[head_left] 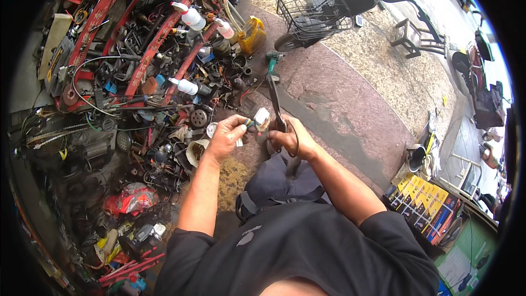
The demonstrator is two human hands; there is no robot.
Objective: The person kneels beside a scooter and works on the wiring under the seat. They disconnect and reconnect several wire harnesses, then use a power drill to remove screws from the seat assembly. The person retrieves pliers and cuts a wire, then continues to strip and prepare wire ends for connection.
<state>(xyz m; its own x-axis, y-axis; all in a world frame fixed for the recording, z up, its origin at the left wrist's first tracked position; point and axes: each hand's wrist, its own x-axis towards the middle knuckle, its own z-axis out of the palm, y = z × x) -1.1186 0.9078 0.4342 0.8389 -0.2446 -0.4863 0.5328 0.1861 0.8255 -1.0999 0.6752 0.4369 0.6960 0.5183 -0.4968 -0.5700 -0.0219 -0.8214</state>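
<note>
I see daylight glare at upper right, brightening the speckled tan stone pavement (378,61); lower left is dimmer, edges fisheye-curved.

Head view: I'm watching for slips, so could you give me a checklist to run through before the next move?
1. Left hand grips the small blue piece: ok.
2. Right hand grips the dark band: ok.
3. White piece between the hands is firmly supported: cannot tell.
4. Green piece at the band's far end is firmly joined: cannot tell.
5. No loose parts around the left hand: not ok, many lie there.
</note>
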